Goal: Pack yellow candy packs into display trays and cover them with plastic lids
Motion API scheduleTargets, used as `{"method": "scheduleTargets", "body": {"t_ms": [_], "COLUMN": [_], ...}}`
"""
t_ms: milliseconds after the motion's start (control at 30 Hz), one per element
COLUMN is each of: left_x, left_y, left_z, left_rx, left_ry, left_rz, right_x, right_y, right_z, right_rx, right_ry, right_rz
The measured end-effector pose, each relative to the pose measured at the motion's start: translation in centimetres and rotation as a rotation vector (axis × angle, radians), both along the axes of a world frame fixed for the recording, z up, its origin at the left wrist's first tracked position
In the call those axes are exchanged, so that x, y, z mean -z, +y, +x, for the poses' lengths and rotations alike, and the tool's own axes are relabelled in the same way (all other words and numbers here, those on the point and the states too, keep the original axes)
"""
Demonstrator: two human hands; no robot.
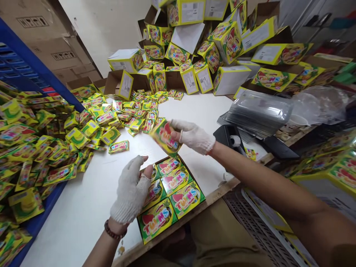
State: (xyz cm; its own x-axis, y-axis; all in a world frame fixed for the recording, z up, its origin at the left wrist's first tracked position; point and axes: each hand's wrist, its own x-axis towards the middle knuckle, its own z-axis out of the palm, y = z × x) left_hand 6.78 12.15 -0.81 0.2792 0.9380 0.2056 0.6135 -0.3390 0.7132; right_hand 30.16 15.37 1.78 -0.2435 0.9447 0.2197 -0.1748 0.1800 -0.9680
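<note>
In a white fingerless-style knit glove, my right hand [191, 135] grips a small yellow-green candy box [166, 139] above the table, its near side slightly blurred. Below it lies a display box [191, 174] filled with rows of small "TWINS" candy boxes [187, 198]. My left hand [132, 189], gloved too, rests over the left side of that display box with thumb and fingers apart. It covers part of the left row, and I see nothing held in it. A loose candy pack [119, 147] lies on the white table beyond my left hand.
Many loose candy packs [91, 128] spill from a blue crate [50, 89] on the left. Printed cartons [191, 78] are piled along the back. To the right stand a black tape dispenser [229, 139] and stacked clear plastic trays [258, 109]. The table's wooden edge [219, 193] runs nearest me.
</note>
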Motion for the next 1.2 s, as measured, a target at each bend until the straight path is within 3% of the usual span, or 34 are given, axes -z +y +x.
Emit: {"method": "scheduleTargets", "body": {"t_ms": [133, 233, 433, 600, 700, 800, 867, 933, 1067, 1200], "left_x": [1.9, 2.8, 3.0, 2.4, 2.0, 2.2, 2.5, 2.8, 2.7, 2.4], "left_y": [-0.7, -1.0, -1.1, -1.3, -1.6, -1.8, -1.9, -2.1, -2.3, -2.3], "left_z": [-0.9, -0.9, -1.0, 0.0, 1.6, 3.5, 4.6, 5.2, 5.3, 5.0], "left_rx": [0.057, 0.065, 0.079, 0.192, 0.157, 0.147, 0.196, 0.248, 0.258, 0.254], "left_ry": [0.226, 0.243, 0.256, 0.572, 0.736, 0.749, 0.755, 0.780, 0.813, 0.758], "left_rz": [0.053, 0.097, 0.174, 0.285, 0.346, 0.396, 0.411, 0.395, 0.360, 0.367], "right_x": [1.1, 2.6, 4.7, 4.9, 5.7, 7.4, 8.4, 9.0, 9.6, 10.3], "right_y": [1.3, 1.2, -0.7, -1.8, -1.7, -1.2, -1.0, -1.1, -2.1, -2.1], "right_z": [0.1, -1.3, -3.0, -3.4, -3.7, -3.2, -2.1, -0.5, 2.8, 4.6], "right_rx": [-0.192, -0.210, -0.219, -0.112, -0.005, 0.285, 0.465, 0.515, 0.413, 0.405], "right_ry": [-0.744, -1.036, -1.193, -1.302, -1.128, -0.758, -0.631, -0.809, -1.325, -1.404], "right_rz": [0.043, 0.195, 0.406, 0.492, 0.418, 0.247, 0.084, -0.046, -0.119, -0.091]}}
